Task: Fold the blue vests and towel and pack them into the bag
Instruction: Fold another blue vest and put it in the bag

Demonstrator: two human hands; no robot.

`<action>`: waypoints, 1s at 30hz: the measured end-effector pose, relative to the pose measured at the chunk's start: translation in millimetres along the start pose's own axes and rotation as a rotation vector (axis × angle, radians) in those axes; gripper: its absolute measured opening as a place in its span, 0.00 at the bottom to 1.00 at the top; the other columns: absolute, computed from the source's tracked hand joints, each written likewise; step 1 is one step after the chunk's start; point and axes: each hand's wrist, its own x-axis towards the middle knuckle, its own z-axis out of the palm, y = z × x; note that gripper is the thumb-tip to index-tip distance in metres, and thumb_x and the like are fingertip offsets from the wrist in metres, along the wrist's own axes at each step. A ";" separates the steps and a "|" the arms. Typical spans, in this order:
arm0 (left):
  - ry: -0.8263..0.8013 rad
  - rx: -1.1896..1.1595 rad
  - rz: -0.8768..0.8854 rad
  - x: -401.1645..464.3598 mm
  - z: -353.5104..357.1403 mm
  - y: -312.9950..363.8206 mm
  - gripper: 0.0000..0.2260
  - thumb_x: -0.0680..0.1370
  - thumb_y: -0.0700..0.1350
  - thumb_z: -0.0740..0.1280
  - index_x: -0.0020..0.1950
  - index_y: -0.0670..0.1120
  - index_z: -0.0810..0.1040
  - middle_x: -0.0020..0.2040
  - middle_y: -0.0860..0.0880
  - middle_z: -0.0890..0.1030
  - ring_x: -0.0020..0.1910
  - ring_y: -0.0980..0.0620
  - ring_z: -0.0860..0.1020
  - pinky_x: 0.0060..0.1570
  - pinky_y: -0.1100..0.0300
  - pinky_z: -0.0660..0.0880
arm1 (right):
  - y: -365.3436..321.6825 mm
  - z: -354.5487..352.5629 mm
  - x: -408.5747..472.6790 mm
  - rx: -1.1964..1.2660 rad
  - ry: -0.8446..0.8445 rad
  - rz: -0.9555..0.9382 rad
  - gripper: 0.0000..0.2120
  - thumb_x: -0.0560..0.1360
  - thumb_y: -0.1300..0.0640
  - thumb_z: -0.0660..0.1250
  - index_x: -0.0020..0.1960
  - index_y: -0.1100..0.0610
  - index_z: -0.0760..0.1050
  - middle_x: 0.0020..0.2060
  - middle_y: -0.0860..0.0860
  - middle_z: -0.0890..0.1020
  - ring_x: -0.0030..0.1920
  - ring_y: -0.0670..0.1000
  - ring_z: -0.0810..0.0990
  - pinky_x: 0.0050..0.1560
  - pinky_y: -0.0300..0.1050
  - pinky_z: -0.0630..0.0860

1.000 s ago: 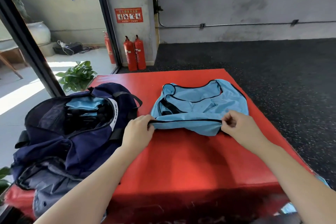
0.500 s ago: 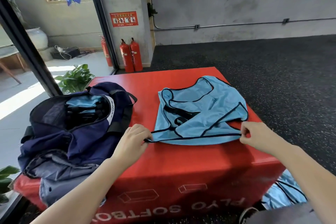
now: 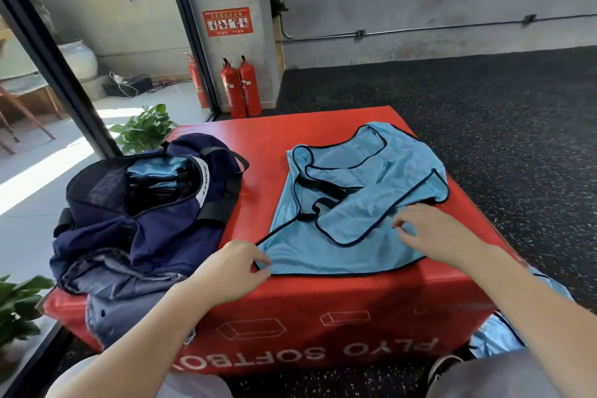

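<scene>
A blue vest (image 3: 352, 203) with dark piping lies spread on the right half of a red soft box (image 3: 323, 310), its neck and armholes toward the far edge and its hem along the near edge; a flap of it is folded across the middle, so the cloth is rumpled rather than flat. The left hand (image 3: 231, 268) sits at the vest's near left corner, thumb and fingers pinching the hem there, so that grip is closed on the cloth. The right hand (image 3: 429, 233) is over the vest's near right part with fingers loosely curled and spread; the fingertips (image 3: 400, 229) are at the fabric, but whether they pinch it or only touch it cannot be told. A navy bag (image 3: 139, 213) stands unzipped on the left half of the box, just beside the vest without touching it; inside its mouth lies folded blue cloth (image 3: 151, 168), seemingly vests already packed. The bag's near end slumps over the box's edge, with grey lining showing. More blue cloth (image 3: 497, 333) lies on the floor to the right of the box, partly hidden by the right forearm. Behind the box, two fire extinguishers (image 3: 240, 87) stand against a concrete pillar, and a potted plant (image 3: 145, 129) sits by the glass door on the left. The floor (image 3: 484, 100) is dark speckled rubber.
</scene>
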 end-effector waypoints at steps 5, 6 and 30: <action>0.161 -0.160 -0.174 7.1 -0.9 10.9 0.07 0.76 0.45 0.71 0.52 0.49 0.87 0.41 0.57 0.84 0.41 0.64 0.80 0.47 0.71 0.73 | -27.2 26.0 26.9 0.000 -0.053 -0.167 0.13 0.79 0.57 0.66 0.62 0.48 0.78 0.58 0.40 0.78 0.61 0.43 0.72 0.58 0.37 0.67; 0.189 -0.212 -0.221 8.1 0.1 11.7 0.06 0.76 0.44 0.72 0.49 0.49 0.87 0.39 0.59 0.84 0.40 0.68 0.80 0.43 0.76 0.70 | -29.1 30.0 31.8 -0.029 -0.069 -0.188 0.16 0.79 0.58 0.65 0.64 0.48 0.77 0.60 0.40 0.78 0.63 0.43 0.71 0.60 0.37 0.67; 0.189 -0.087 0.166 104.6 30.0 116.9 0.21 0.77 0.49 0.69 0.70 0.50 0.73 0.55 0.48 0.82 0.58 0.46 0.76 0.57 0.51 0.72 | -35.8 21.4 58.5 0.567 0.020 0.006 0.03 0.77 0.56 0.72 0.50 0.50 0.83 0.42 0.43 0.85 0.45 0.40 0.82 0.48 0.35 0.76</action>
